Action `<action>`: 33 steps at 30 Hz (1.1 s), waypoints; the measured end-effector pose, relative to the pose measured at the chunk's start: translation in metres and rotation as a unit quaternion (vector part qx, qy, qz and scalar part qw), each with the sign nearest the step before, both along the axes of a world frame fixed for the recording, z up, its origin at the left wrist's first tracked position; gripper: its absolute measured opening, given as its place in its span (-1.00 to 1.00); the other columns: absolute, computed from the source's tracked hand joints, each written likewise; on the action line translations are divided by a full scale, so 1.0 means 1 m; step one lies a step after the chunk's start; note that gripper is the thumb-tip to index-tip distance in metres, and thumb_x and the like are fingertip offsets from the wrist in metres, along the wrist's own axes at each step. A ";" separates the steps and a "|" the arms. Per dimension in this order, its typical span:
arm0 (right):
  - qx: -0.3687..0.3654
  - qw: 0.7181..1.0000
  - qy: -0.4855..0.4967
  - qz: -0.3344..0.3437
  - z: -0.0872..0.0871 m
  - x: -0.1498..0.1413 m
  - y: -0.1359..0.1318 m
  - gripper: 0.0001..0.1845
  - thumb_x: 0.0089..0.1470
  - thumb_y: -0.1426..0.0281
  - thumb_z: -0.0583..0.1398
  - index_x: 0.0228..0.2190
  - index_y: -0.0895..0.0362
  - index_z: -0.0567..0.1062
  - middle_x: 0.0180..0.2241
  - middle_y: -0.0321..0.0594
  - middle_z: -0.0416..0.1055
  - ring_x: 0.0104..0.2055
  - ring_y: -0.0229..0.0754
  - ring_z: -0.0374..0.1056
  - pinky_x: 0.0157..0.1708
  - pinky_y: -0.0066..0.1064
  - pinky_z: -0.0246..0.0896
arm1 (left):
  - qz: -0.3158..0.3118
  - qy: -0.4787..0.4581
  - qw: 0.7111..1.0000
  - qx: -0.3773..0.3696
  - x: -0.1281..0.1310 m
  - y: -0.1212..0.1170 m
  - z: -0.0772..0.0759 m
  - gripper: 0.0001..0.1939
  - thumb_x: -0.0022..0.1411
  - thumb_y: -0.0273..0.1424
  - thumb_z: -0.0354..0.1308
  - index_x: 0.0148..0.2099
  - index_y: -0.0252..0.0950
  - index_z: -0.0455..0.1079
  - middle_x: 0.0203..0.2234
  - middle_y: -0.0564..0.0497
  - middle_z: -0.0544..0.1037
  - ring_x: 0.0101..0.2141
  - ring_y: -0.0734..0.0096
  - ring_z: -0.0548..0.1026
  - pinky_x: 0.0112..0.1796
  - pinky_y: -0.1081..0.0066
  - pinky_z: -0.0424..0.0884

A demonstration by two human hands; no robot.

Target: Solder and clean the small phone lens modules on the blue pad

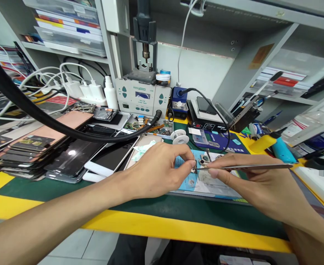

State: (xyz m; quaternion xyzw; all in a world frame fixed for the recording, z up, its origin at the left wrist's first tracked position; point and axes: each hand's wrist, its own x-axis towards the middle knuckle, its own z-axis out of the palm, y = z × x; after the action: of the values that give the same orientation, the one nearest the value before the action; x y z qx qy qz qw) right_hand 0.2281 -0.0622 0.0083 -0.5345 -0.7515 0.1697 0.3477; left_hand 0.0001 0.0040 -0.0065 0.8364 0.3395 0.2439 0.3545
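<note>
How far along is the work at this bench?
Nothing visible clearly marks a finished step. In hand now: the left hand pinches a small part, and the right hand holds tweezers, tips close by. What's left I can't tell; phones lie piled nearby, but nothing shows whether they're done or waiting.

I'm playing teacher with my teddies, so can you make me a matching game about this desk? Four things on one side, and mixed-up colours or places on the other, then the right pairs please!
Things:
1. Thin metal tool
2. Spool
3. Black-tipped bottle
4. Mat

Colours or places:
A. Green with yellow edges
B. White, just beyond the left hand
C. Held in the right hand
D. Yellow, among the things on the right side

Right pairs: 1-C, 2-B, 3-D, 4-A
</note>
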 end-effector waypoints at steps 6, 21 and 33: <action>0.006 1.000 -0.009 0.002 -0.001 0.000 0.001 -0.93 0.11 0.35 0.37 -0.32 -0.06 0.70 -0.31 -0.34 0.66 -0.32 -0.18 0.55 -0.31 -0.44 0.46 | 0.003 -0.004 1.000 0.010 0.000 0.000 -0.001 -0.83 0.34 -0.28 0.11 -0.25 -0.20 0.48 -0.76 0.20 0.23 -0.70 0.55 0.15 -0.64 0.46 0.02; 0.009 1.000 0.000 0.004 -0.001 0.002 -0.001 -0.93 0.09 0.33 0.38 -0.32 -0.07 0.70 -0.31 -0.33 0.66 -0.32 -0.16 0.56 -0.32 -0.42 0.46 | 0.007 -0.008 1.000 0.008 0.001 0.001 -0.003 -0.83 0.34 -0.26 0.11 -0.27 -0.17 0.47 -0.77 0.20 0.25 -0.71 0.55 0.17 -0.65 0.47 0.00; 0.003 1.000 -0.010 -0.005 -0.001 0.001 0.000 -0.94 0.10 0.31 0.37 -0.34 -0.06 0.70 -0.33 -0.32 0.66 -0.33 -0.18 0.55 -0.33 -0.45 0.46 | 0.011 -0.009 1.000 0.007 0.001 0.001 -0.003 -0.83 0.33 -0.26 0.12 -0.28 -0.17 0.47 -0.77 0.20 0.24 -0.72 0.54 0.16 -0.66 0.47 0.00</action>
State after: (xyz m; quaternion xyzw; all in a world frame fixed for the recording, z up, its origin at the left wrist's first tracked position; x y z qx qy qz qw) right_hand 0.2288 -0.0624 0.0077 -0.5391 -0.7523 0.1605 0.3429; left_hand 0.0012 0.0047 -0.0100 0.8330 0.3436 0.2579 0.3487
